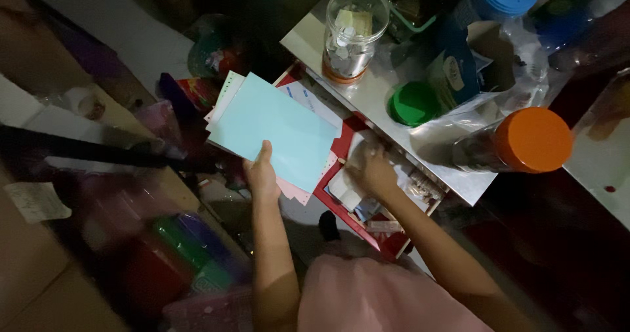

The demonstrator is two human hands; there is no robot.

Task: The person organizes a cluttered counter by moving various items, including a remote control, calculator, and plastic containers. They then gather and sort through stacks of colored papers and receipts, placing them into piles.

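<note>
Papers (272,128) are pinched in the left hand (262,174), thumb on top. The right hand (371,168), blurred, is pressed into a red drawer (357,224) below a jar (351,30); its grip cannot be told.

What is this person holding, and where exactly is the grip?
The left hand holds a stack of papers, pale blue sheet on top, pinched at its lower edge. The right hand reaches into a red drawer; its grip is unclear.
</note>
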